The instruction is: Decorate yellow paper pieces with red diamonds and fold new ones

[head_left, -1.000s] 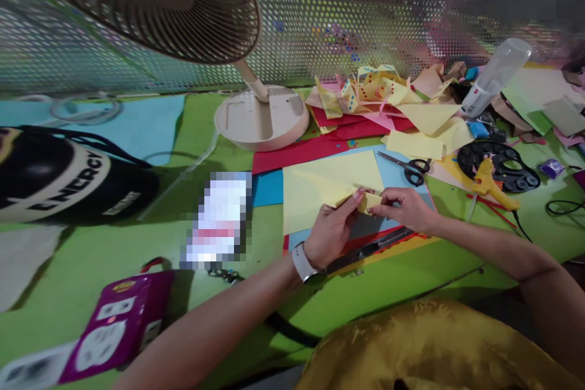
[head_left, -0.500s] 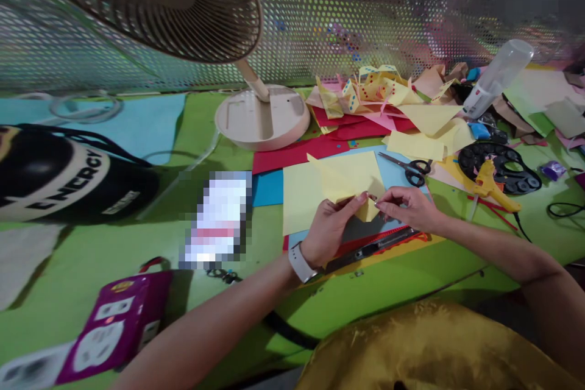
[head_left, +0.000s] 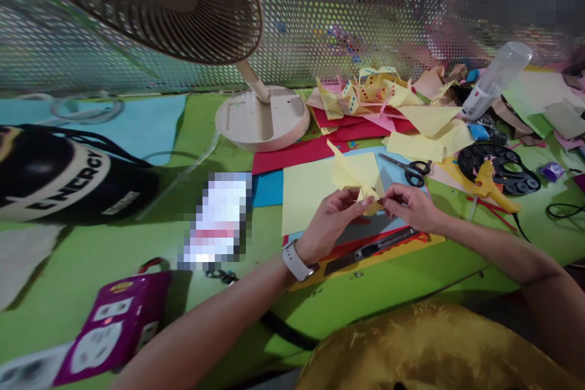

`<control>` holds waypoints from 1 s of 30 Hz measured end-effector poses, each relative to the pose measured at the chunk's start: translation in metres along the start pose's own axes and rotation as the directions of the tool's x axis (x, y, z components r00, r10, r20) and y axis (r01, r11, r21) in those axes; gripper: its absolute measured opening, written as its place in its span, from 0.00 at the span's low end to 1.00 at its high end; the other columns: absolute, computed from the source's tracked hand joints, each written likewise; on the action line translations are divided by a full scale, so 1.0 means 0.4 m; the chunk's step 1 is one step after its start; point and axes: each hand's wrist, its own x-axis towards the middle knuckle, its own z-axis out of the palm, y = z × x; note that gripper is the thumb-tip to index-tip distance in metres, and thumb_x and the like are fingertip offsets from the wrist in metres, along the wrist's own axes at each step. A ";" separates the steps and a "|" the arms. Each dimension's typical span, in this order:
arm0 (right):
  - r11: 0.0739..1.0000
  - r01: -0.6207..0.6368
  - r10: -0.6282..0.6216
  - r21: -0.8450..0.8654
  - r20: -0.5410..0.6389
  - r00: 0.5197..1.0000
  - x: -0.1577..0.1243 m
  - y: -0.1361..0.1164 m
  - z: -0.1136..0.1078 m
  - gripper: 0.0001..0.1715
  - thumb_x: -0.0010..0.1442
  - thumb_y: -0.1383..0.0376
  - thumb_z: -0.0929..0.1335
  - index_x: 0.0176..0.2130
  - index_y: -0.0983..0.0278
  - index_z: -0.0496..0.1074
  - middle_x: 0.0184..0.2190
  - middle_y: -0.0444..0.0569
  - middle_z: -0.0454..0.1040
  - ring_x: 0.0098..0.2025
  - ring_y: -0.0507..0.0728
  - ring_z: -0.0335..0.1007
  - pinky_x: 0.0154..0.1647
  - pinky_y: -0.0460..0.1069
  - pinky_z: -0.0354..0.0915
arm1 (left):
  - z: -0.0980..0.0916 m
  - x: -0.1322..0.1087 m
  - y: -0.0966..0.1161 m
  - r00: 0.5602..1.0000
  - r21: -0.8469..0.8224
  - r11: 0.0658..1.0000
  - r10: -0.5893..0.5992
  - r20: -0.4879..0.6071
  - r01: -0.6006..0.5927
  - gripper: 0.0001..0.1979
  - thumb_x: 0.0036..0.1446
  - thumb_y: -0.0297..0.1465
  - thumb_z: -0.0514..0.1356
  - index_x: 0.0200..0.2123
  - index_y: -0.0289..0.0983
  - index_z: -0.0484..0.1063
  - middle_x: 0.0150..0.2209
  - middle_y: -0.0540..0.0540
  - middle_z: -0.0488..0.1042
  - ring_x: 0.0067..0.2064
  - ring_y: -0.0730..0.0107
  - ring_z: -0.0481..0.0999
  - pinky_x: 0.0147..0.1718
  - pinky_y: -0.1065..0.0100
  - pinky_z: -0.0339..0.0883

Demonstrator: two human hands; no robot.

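Note:
A folded piece of yellow paper (head_left: 350,173) with a pointed, wing-like flap is raised over the sheets. My left hand (head_left: 336,213), with a pale watch on its wrist, grips it between thumb and fingers. At the folded paper's right edge my right hand (head_left: 406,204) is closed in a pinch; its fingertips hide what they hold. Beneath lie a flat yellow sheet (head_left: 306,189), a light blue sheet and red paper. A cutter knife (head_left: 379,244) with a dark blade and orange part lies just below my hands. Black-handled scissors (head_left: 414,172) rest behind my right hand.
Left of the papers lies a phone (head_left: 219,216). Behind stands a fan on a round base (head_left: 262,125). Yellow and red paper scraps (head_left: 379,94) are heaped at the back. A yellow glue gun (head_left: 493,189) and black palette (head_left: 525,170) sit right; a purple packet (head_left: 119,317) lies front left.
The folded yellow paper has been turned, so its pointed flap has moved up and to the right. My left fingers have shifted on it; my right hand stays close to its edge.

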 end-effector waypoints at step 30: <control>0.987 0.018 -0.027 -0.157 -0.053 0.998 -0.001 0.002 0.004 0.14 0.59 0.55 0.66 0.30 0.62 0.65 0.23 0.41 0.66 0.25 0.49 0.57 0.25 0.45 0.56 | -0.004 -0.001 -0.013 0.997 0.116 0.993 -0.025 0.074 0.017 0.16 0.44 0.41 0.71 0.31 0.34 0.80 0.30 0.44 0.81 0.31 0.67 0.78 0.33 0.69 0.72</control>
